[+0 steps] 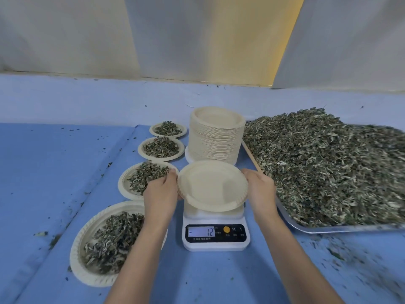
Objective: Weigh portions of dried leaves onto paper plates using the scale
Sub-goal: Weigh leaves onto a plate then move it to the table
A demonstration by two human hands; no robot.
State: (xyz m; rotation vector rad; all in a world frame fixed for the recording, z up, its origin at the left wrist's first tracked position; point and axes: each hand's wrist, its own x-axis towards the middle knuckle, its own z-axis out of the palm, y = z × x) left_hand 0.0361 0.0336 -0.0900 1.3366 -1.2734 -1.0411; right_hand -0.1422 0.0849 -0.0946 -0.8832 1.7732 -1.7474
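Observation:
An empty paper plate (211, 185) hovers tilted just above the white digital scale (215, 232), whose display reads minus 12. My left hand (161, 190) grips the plate's left rim and my right hand (260, 190) grips its right rim. A tall stack of paper plates (217, 134) stands behind the scale. A large heap of dried leaves (328, 167) fills a metal tray (317, 229) to the right. Several filled plates lie in a row at the left, the nearest one (85, 249) large in view.
The blue table covering (54, 167) is strewn with leaf crumbs, thickest at the front right. A fold in the cloth runs diagonally past the left side of the filled plates. White curtains (197, 40) hang behind the table's far edge.

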